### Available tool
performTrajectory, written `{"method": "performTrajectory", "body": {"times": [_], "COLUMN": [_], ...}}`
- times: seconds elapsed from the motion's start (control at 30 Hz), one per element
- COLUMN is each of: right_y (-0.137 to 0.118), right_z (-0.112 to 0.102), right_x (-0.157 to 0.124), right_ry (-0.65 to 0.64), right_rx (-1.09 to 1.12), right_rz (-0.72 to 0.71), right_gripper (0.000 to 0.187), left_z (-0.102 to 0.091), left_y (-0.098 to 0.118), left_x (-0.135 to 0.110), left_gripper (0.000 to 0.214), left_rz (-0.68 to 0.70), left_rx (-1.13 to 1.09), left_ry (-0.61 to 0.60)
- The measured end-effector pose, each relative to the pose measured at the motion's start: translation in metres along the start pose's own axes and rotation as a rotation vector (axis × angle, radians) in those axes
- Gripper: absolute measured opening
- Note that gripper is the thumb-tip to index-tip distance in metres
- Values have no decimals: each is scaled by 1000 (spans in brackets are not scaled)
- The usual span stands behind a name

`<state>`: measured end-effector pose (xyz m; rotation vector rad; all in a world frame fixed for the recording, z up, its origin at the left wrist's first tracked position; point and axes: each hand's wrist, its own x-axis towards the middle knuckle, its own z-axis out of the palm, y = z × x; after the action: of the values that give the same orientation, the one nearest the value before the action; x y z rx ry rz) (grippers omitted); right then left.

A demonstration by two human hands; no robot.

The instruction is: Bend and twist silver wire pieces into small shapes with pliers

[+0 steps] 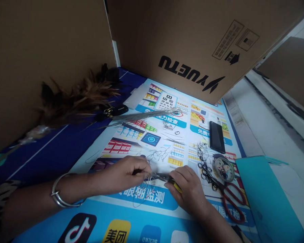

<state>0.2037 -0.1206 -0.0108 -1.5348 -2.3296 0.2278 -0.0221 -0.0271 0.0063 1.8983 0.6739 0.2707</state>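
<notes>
My left hand (125, 173) pinches a thin bent metal wire (145, 184) just above the printed poster (152, 206). A silver bangle (58, 195) sits on that wrist. My right hand (188, 189) is closed round small pliers (167, 178) with yellow handles, and the jaws meet the wire between the two hands. Just beyond my hands lie loose bent wire pieces (158, 155). Further back a bundle of straight wires (144, 116) rests across the poster.
Red-handled scissors (230, 200), a round tape roll (224, 168) and small wire loops (204, 165) lie at the right. A black phone (217, 136) is behind them. A feather duster (76, 101), cardboard boxes (192, 44) and a teal box (268, 199) surround the work area.
</notes>
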Motion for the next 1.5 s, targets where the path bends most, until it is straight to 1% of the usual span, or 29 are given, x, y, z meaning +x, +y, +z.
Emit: {"method": "performTrajectory", "body": {"times": [0.37,0.63,0.83,0.97,1.17,1.5], "right_y": [-7,-14,-17,-17,-15,-16], "right_z": [-5,-12,-14,-13,-12,-11], "right_x": [1,0,-2,-6,-8,-7], "right_ry": [-21,1,-11,-39,-42,16], "right_rx": [-94,-365,-472,-486,-461,-475], "right_rz": [-37,-161,-184,-183,-181,-190], "right_gripper": [21,24,25,28,32,29], "left_z": [1,1,2,2,2,0], "left_y": [-5,-1,-3,-1,-1,-1], "left_x": [-1,-1,-2,-1,0,0], "left_gripper": [17,18,17,18,17,17], "left_rz": [51,40,24,-6,-15,-22], "left_rx": [54,44,20,8,-1,-20], "left_ry": [-37,-55,-45,-55,-59,-60]}}
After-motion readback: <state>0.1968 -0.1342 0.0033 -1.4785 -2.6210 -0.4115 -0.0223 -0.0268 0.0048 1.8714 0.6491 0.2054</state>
